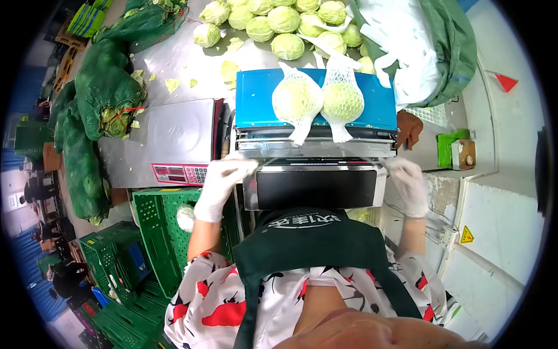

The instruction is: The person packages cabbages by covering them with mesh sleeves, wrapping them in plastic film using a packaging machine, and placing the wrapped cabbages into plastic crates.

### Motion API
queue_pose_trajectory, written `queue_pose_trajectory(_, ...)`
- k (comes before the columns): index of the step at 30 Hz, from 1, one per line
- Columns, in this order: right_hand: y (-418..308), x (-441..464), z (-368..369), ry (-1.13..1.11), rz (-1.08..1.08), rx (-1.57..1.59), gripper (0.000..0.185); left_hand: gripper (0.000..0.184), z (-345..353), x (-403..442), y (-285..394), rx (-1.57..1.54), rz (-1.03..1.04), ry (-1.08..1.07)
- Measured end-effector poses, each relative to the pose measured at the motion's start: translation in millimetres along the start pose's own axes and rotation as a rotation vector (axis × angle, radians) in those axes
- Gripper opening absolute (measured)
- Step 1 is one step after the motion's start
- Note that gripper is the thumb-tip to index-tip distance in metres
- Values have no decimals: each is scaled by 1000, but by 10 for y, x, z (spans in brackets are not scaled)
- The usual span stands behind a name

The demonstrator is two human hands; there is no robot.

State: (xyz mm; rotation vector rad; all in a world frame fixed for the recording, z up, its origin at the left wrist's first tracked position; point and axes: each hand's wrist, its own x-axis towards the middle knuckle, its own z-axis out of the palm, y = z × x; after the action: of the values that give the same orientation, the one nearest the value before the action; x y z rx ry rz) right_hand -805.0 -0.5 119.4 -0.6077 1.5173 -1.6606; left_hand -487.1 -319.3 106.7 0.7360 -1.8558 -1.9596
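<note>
Left hand (225, 177), gloved, pinched on clear film (317, 150) at near left corner of wrapping machine (317, 189). Right hand (410, 185), gloved, pinching at right corner. Film stretches between both, across machine front. Two netted cabbages (295, 99) side by side on blue top (256, 96), just beyond film, neither hand touching them. Scale (181, 131) beyond left hand, off to its left. Loose cabbages (283, 21) farther back.

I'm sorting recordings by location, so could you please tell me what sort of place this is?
Probably a vegetable packing area: loose cabbages heaped on a metal table, two netted cabbages on a blue-topped machine, and a digital scale alongside.
</note>
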Motion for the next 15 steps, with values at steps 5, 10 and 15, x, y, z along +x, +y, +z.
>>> queue_pose_trajectory(5, -771, 397, -193, -168, -360, -169, 47, 92, 106, 411, 627, -390, 292, 45)
queue_pose_trajectory(10, 114, 1908, -20, -377, -479, -1187, 113, 127, 160, 1878, -107, 986, 447, -278)
queue_pose_trajectory(15, 323, 2114, 98, -312, -132, -828, 113, 113, 244, 2136, -288, 590, 184, -217)
